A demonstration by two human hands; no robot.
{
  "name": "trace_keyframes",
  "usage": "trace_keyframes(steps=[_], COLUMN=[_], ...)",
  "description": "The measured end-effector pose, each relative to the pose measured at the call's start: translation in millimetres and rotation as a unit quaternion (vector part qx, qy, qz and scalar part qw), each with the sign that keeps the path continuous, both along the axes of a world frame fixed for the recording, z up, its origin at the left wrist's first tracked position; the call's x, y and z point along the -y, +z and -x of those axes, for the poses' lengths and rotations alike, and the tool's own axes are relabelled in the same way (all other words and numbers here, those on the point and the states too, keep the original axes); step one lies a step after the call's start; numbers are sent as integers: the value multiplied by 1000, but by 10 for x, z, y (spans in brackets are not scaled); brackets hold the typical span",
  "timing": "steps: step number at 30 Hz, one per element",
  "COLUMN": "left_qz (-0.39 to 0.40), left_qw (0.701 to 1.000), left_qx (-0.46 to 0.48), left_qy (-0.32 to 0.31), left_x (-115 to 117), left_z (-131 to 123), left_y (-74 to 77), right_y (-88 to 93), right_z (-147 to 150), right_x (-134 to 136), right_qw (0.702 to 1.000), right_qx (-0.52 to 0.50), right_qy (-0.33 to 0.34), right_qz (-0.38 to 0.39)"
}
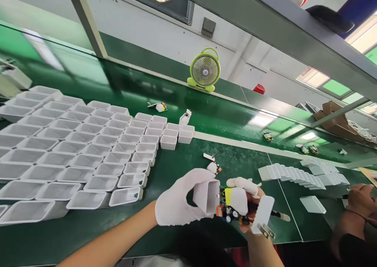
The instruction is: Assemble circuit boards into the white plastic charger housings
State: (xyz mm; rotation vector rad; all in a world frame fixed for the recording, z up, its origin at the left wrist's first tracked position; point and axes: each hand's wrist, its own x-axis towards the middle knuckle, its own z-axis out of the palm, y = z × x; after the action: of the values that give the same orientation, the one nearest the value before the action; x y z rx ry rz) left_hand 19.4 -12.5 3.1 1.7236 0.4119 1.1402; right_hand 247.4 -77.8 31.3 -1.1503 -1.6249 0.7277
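Note:
My left hand (pixel 176 198), in a white glove, is closed around an open white plastic shell (pixel 207 196). My right hand (pixel 246 202), with white finger cots, grips a circuit board (pixel 228 207) with coloured parts, its end at the shell's mouth. A white plug cover with metal prongs (pixel 263 216) also sits in my right hand. Another small board assembly (pixel 212 165) lies on the green mat just beyond my hands.
Rows of empty white shells (pixel 76 149) cover the mat at left. White covers (pixel 294 174) lie in a row at right, one loose cover (pixel 312 204) nearer. A green conveyor (pixel 224 117) carries several boards. A green fan (pixel 205 70) stands behind. Another person's hand (pixel 361 200) works at right.

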Motion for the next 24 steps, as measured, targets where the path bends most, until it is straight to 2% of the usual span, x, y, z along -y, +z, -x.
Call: trace_keyframes(steps=[3, 8, 19, 24], left_qz=[-30, -86, -89, -90], left_qw=[1000, 996, 996, 995], left_qx=[4, 4, 2, 11], left_qy=[1, 21, 30, 31], left_x=[-1, -22, -30, -31], left_z=[0, 0, 23, 24], left_y=[12, 73, 77, 85], right_y=[25, 91, 22, -38], right_z=[88, 98, 49, -19], right_x=[-3, -19, 39, 6], right_qw=[999, 999, 998, 996], right_qx=[-34, -3, 51, 77], right_qy=[-6, -8, -23, 12], right_qz=[-19, -42, -5, -35])
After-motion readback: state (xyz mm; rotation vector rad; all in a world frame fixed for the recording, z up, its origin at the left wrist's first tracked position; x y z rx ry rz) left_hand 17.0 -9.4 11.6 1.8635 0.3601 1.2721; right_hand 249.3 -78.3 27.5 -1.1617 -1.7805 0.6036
